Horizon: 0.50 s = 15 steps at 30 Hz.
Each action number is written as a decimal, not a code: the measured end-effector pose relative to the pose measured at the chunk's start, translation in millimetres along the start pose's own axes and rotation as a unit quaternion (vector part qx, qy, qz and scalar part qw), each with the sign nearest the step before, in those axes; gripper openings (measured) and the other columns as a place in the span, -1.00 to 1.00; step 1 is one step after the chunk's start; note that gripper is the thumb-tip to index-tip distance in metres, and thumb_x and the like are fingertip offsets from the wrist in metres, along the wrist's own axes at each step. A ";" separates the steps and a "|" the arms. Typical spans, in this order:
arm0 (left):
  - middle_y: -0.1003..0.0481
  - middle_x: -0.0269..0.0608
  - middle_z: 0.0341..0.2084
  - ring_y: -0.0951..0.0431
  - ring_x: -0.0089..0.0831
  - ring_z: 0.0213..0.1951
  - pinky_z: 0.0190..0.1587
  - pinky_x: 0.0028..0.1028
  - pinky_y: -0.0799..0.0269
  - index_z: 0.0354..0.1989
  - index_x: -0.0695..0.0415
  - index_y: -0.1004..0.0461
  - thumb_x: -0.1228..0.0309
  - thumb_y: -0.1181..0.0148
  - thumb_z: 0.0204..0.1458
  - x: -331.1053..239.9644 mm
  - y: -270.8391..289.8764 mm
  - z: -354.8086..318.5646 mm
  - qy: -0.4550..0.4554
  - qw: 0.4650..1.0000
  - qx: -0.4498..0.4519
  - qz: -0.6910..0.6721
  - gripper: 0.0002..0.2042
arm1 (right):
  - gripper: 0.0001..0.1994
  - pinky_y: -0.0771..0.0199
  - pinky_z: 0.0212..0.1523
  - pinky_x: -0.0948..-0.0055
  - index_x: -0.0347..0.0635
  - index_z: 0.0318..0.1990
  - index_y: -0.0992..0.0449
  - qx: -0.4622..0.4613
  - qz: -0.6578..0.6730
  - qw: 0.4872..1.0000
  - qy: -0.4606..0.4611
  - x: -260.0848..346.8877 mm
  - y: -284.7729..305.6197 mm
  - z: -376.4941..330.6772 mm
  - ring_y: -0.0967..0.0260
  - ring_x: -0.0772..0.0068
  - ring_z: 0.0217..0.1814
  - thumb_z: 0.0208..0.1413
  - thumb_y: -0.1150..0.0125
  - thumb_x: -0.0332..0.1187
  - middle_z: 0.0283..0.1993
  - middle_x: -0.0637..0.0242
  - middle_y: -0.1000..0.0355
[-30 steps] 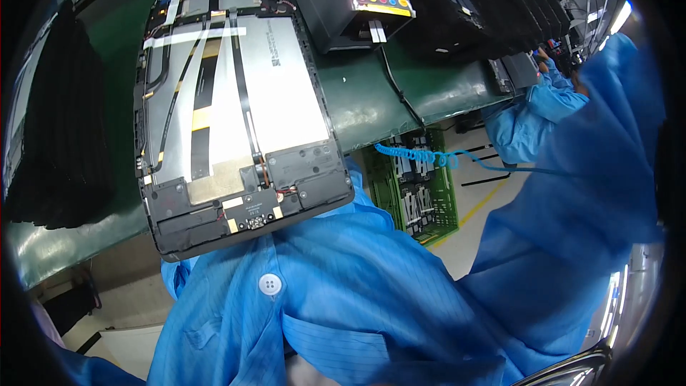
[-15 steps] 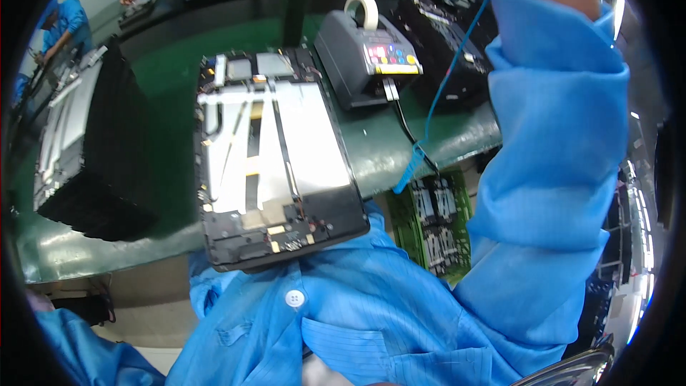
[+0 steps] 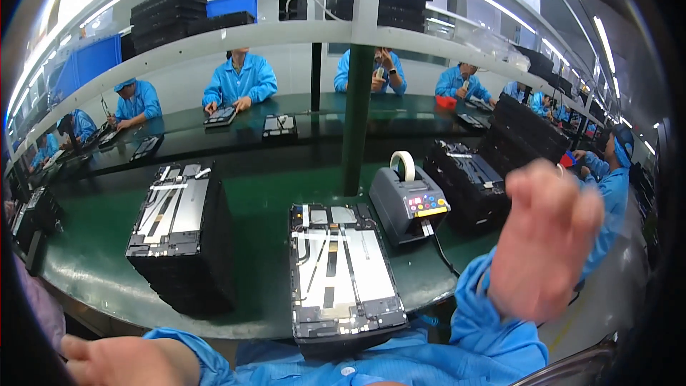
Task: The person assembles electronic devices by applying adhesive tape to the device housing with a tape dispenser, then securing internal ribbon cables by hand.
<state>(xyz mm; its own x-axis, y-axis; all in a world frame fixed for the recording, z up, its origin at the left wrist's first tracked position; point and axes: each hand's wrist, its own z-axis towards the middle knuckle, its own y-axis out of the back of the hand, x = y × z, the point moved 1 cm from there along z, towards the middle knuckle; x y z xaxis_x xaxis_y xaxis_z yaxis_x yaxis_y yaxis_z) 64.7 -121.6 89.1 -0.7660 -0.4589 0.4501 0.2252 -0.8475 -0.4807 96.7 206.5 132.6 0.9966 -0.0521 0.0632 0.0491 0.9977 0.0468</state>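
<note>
An opened tablet-like device (image 3: 375,261), with a pale metal inner plate, dark cables and circuit boards, lies at the table's near edge in front of me. It appears to rest on other dark units. My right hand (image 3: 543,243) is raised right of it, apart from it. That hand is smeared by motion, and no object shows in it. Low at the left, my left hand (image 3: 132,363) reaches outward with its fingers partly apart. It holds nothing I can see and is cut off by the lower edge.
A tall stack of similar devices (image 3: 168,207) stands on the green table (image 3: 261,204) at left. A grey tape dispenser (image 3: 406,204) with a white tape roll (image 3: 402,165) sits right of centre. Beyond are black trays (image 3: 464,193), a green post (image 3: 355,129) and several co-workers (image 3: 241,82).
The view has tilted up, showing the far bench and co-workers. My right hand has come down from the upper edge, and my left hand now shows. The blue coiled cord no longer hangs across the view.
</note>
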 end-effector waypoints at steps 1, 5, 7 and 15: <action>-0.40 -0.30 -0.24 -0.27 -0.26 -0.14 -0.15 -0.17 -0.15 -0.11 -0.01 -0.42 0.06 0.07 0.02 2.4 8.8 -8.3 -0.008 1.000 -0.005 0.000 -0.64 | -0.54 -0.27 -0.14 0.26 -0.02 -0.13 -0.27 -0.031 -0.019 0.999 -0.003 10.8 -7.7 -9.7 -0.32 0.22 -0.16 -0.07 -0.37 -0.06 -0.28 0.20 -0.41; -0.34 -0.10 -0.24 -0.31 -0.22 -0.26 0.00 -0.07 -0.15 0.03 0.13 -0.30 0.12 0.16 0.09 1.1 32.5 -43.5 0.078 0.985 0.153 -0.025 -0.58 | -0.66 -0.21 -0.10 0.26 -0.01 -0.22 -0.32 -0.077 -0.076 0.994 0.016 19.6 -4.5 -41.1 -0.31 0.21 -0.19 0.00 -0.30 -0.09 -0.36 0.29 -0.43; -0.27 -0.23 -0.37 -0.25 -0.33 -0.37 -0.20 -0.20 -0.11 -0.05 0.08 -0.30 0.09 0.11 0.08 -4.7 23.1 -47.3 0.128 0.976 0.173 0.014 -0.62 | -0.69 -0.21 -0.12 0.26 -0.07 -0.24 -0.33 -0.117 -0.090 0.989 -0.003 14.1 1.2 -48.2 -0.28 0.21 -0.21 0.00 -0.27 -0.14 -0.38 0.22 -0.42; -0.28 -0.27 -0.44 -0.26 -0.41 -0.43 -0.25 -0.28 -0.10 -0.20 0.07 -0.30 0.09 0.03 0.08 -11.2 18.2 -52.8 0.173 0.970 0.170 -0.012 -0.69 | -0.75 -0.23 -0.15 0.31 -0.23 -0.25 -0.35 -0.197 -0.065 0.974 -0.090 4.7 21.6 -82.0 -0.24 0.23 -0.24 -0.01 -0.18 -0.29 -0.41 0.16 -0.39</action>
<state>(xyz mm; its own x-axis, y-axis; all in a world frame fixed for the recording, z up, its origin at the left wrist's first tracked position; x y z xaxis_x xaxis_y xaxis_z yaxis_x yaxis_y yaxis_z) 45.6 -117.7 35.6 -0.9164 -0.3706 0.1512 0.3451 -0.9229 -0.1707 107.8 231.4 52.1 0.9543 -0.1508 0.2581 0.2314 0.9192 -0.3187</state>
